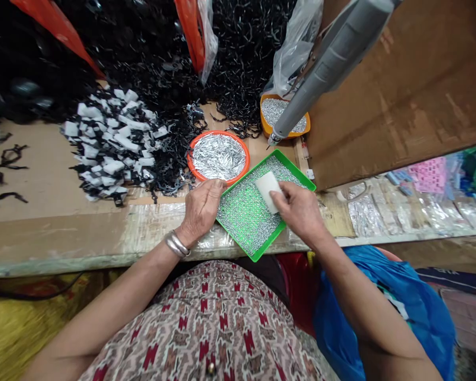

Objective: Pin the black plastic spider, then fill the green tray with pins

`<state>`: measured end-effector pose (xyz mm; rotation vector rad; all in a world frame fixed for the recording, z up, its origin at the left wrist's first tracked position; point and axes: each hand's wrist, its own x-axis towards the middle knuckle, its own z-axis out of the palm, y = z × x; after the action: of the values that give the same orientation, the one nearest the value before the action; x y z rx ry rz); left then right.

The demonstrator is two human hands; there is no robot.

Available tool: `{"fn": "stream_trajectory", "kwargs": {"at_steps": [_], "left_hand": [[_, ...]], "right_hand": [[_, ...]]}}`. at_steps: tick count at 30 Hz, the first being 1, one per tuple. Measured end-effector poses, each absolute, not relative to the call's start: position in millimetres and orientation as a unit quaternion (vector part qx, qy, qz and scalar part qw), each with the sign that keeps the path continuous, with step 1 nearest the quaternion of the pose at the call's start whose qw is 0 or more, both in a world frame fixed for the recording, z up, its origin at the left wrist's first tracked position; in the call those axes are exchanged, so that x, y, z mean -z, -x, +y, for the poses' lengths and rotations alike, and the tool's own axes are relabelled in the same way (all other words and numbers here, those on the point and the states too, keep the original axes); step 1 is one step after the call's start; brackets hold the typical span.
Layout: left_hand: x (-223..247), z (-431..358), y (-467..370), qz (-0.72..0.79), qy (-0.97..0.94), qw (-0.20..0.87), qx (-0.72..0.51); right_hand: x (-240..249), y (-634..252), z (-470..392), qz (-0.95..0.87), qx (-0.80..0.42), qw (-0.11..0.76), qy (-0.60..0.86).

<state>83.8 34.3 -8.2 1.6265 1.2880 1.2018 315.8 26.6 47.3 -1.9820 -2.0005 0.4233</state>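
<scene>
A shallow green tray [257, 256] sits turned cornerwise at the table edge, its near corner jutting over. Small silver metal screws or similar pieces [254, 243] cover its floor, thinner in the middle where green shows. My left hand [203, 209] is closed at the tray's left corner, fingertips on the rim beside an orange-red bowl [190, 165] of thin silver metal pieces. Between the thumb and fingers of my right hand [301, 209] is a flat white rectangular piece [267, 190], held over the tray with its lower edge close to the small pieces.
Black plastic parts [238, 58] are heaped at the back, and black-and-white pieces [111, 137] at left. An orange container [265, 124] of small metal pieces stands behind the tray. A grey metal arm [321, 69] slants down above it. A cardboard panel [404, 100] rises at right.
</scene>
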Motion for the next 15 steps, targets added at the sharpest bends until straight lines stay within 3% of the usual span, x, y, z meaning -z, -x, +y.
{"fn": "stream_trajectory", "kwargs": {"at_steps": [3, 6, 11, 15], "left_hand": [[9, 34, -84, 0.503, -0.633, 0.36, -0.465], [9, 34, -84, 0.505, -0.631, 0.364, -0.464], [10, 34, -84, 0.502, -0.636, 0.36, -0.463], [12, 34, -83, 0.501, -0.637, 0.357, -0.464]], "right_hand": [[-52, -339, 38, -0.69, 0.012, 0.119, 0.714], [-49, -346, 39, -0.687, 0.069, 0.076, 0.719], [-43, -330, 14, -0.755, -0.004, 0.102, 0.648], [-54, -303, -11, -0.791, -0.139, 0.143, 0.578]]}}
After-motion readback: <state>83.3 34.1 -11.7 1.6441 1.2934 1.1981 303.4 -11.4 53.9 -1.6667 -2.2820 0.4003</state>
